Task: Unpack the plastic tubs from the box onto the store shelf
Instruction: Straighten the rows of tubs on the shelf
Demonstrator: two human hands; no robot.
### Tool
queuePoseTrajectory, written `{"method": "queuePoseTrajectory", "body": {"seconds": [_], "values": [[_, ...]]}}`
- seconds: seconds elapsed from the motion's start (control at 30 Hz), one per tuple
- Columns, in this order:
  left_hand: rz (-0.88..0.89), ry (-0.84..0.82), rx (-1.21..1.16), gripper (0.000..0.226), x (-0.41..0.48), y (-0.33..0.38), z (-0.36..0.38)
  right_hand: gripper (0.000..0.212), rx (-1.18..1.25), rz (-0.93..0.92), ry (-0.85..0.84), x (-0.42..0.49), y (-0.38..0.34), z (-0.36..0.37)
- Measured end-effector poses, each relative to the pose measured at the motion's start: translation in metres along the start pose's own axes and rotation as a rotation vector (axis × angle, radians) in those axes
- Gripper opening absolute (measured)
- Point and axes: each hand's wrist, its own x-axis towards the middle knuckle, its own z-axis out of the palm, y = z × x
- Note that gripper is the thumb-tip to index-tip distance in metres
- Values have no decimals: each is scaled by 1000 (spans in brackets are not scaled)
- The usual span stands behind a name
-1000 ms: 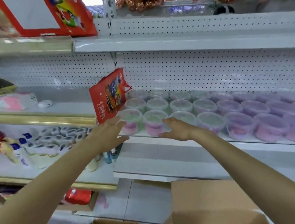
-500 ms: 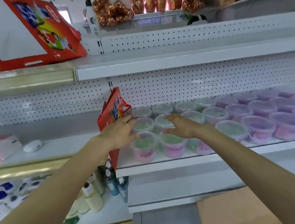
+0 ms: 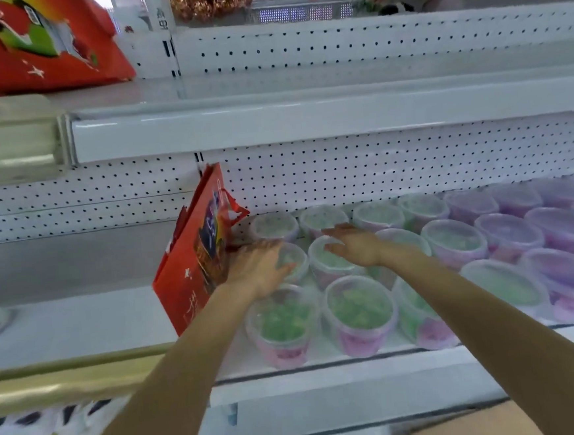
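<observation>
Head view: box (image 3: 467, 426) mostly off-frame; left hand (image 3: 259, 271), right hand (image 3: 353, 246) over tubs (image 3: 360, 311).

Tubs (image 3: 360, 314) on shelf (image 3: 324, 362), right of bag (image 3: 196, 258)

The white shelf (image 3: 359, 373) bears clear lidded tubs (image 3: 360, 314) in three rows back to its pegboard (image 3: 378, 169), green-filled at the left and purple toward the right, with a red bag (image 3: 196, 262) standing tilted at their left end.

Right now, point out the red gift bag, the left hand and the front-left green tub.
red gift bag (image 3: 195, 271), head view, printed front face.
left hand (image 3: 258, 269), head view, back of the hand.
front-left green tub (image 3: 283, 320), head view, clear lid.
</observation>
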Motion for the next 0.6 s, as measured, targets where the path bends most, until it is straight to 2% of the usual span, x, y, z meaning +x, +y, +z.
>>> {"method": "queuePoseTrajectory", "body": {"seconds": [0.17, 0.3, 0.37, 0.53, 0.6], "values": [[-110, -69, 19, 52, 59, -22, 28, 49, 2, -7, -55, 53, 28, -2], [-38, -228, 125, 54, 94, -30, 49, 49, 48, -53, -110, 81, 35, 1], [-47, -265, 104, 65, 101, -32, 54, 55, 45, -82, -135, 90, 39, 8], [-46, -168, 29, 54, 108, -36, 54, 67, 3, -54, -72, 106, 43, 25], [-46, -164, 5, 53, 109, -34, 51, 64, -8, -49, -47, 109, 44, 27]]}}
